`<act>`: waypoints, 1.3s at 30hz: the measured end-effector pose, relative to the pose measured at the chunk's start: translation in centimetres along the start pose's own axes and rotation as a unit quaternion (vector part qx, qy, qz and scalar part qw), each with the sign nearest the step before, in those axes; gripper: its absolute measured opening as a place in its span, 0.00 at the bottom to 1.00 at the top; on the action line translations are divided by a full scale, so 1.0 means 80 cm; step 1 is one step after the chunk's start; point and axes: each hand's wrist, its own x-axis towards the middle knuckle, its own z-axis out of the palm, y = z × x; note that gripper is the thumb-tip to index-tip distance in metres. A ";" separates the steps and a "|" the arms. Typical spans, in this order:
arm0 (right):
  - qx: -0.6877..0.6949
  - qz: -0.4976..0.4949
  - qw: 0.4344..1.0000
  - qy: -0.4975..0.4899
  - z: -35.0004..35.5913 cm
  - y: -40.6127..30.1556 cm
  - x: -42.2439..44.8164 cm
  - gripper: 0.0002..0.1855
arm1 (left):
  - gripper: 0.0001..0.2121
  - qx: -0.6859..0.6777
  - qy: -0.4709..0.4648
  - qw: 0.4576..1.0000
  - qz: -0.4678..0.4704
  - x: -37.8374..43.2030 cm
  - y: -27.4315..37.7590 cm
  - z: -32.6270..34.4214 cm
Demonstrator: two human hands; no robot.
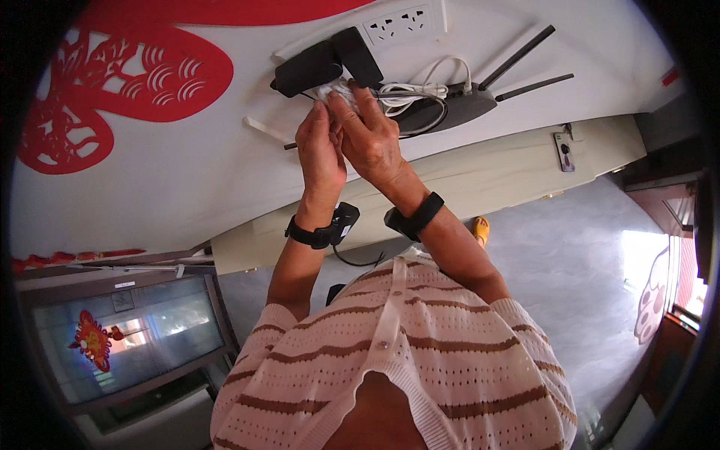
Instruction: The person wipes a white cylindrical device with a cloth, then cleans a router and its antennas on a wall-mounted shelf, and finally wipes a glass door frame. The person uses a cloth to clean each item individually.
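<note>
My left hand (322, 149) and my right hand (373, 135) meet high on the wall, with the fingertips of both on a white crumpled bundle (332, 90). Whether it is coiled cable or cloth, I cannot tell, as my fingers cover part of it. Right above it are two black power adapters (308, 68) at the wall outlet strip (399, 25). To the right of my right hand, a coiled white cable (413, 93) and a thin black cable (439, 115) lie against a black router (469, 109). A white plug (467, 85) sits in the router's edge.
Two dark antennas (517, 57) stick out from the router's right end. Below runs a pale ledge (484, 169) with a phone-like object (564, 152) on it. Red paper-cut decorations (185, 73) cover the wall at left. A glass-fronted cabinet (129, 337) stands lower left.
</note>
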 end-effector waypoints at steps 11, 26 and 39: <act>0.065 0.139 0.987 0.059 0.028 -0.006 0.008 0.24 | 0.16 0.032 -0.034 0.999 0.006 -0.004 0.010 0.009; -0.122 0.079 0.988 -0.051 0.007 0.003 0.010 0.19 | 0.12 -0.017 -0.037 0.999 -0.021 0.029 0.027 -0.001; -0.099 0.048 0.992 0.068 -0.067 0.073 -0.032 0.24 | 0.18 0.017 0.000 1.000 -0.006 -0.008 0.021 0.011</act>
